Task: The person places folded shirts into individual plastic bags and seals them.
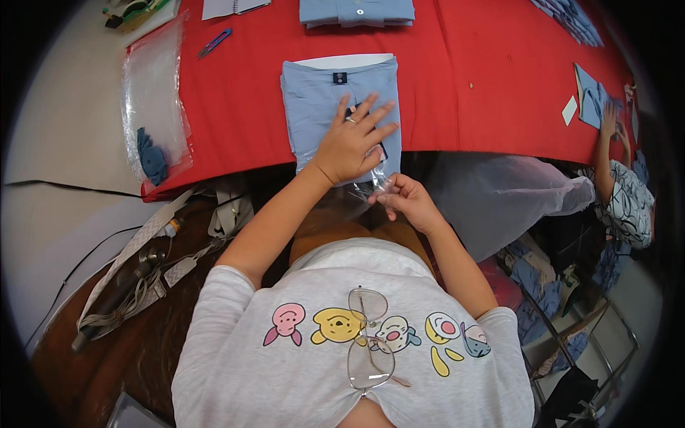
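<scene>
In front of me a folded light-blue shirt (pixel 310 107) lies at the near edge of the red-covered table, a dark label at its neck and a white edge showing at the far end. My left hand (pixel 353 139) rests on the shirt with fingers spread, partly covering a dark hang tag (pixel 384 150). At the shirt's near end, my right hand (pixel 405 200) pinches the edge of a clear plastic bag (pixel 360 191). The bag seems to wrap the shirt's near part; how far up it reaches is hard to see.
Clear plastic bags (pixel 153 85) lie at the table's left side, with blue thread snips (pixel 215 43) near them. Another folded shirt (pixel 357 13) sits at the far edge. At right, a co-worker's hand (pixel 609 120) touches blue cloth. A translucent sack (pixel 499 200) hangs below the table.
</scene>
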`<state>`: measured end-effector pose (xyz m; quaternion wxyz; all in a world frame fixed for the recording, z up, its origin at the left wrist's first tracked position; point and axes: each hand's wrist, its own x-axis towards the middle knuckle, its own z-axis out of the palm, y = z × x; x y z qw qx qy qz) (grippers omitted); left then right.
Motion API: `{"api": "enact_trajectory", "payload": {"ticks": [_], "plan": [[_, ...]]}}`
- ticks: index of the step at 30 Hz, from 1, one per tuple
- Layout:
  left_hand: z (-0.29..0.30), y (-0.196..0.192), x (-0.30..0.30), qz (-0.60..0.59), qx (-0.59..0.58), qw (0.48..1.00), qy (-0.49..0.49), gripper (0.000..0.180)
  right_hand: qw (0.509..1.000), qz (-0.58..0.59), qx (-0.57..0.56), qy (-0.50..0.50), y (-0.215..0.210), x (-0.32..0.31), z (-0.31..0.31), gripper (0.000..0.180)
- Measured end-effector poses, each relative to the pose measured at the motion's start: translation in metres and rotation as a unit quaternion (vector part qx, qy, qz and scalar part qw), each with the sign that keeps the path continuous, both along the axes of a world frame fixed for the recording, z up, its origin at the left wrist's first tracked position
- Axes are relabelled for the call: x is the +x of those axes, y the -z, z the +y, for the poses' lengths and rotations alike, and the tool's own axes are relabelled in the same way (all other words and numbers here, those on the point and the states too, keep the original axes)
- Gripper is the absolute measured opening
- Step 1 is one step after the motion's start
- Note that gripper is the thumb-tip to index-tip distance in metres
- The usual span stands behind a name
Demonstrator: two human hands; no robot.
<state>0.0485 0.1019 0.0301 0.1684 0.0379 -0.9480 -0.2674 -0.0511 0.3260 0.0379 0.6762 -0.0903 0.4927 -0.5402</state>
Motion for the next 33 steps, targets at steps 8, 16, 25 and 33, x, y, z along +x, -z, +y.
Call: {"api": "enact_trajectory", "payload": {"ticks": [8,16,25,33], "plan": [[0.002,0.01,-0.038,-0.066,-0.079,0.955,0.279,0.027,0.948,0.306,0.037,-0.083,0.01,-0.024,0.015,0.013],[-0.002,0.012,-0.034,-0.049,-0.003,0.947,0.317,0.017,0.891,0.448,-0.015,-0.078,0.009,-0.046,0.005,0.015],[-0.01,0.003,-0.03,-0.025,0.14,0.955,0.26,0.038,0.891,0.443,-0.055,-0.078,-0.005,-0.094,-0.027,0.014],[-0.016,-0.037,0.024,-0.068,0.028,0.997,-0.016,0.075,0.808,0.572,-0.106,-0.093,-0.034,-0.113,-0.069,0.013]]}}
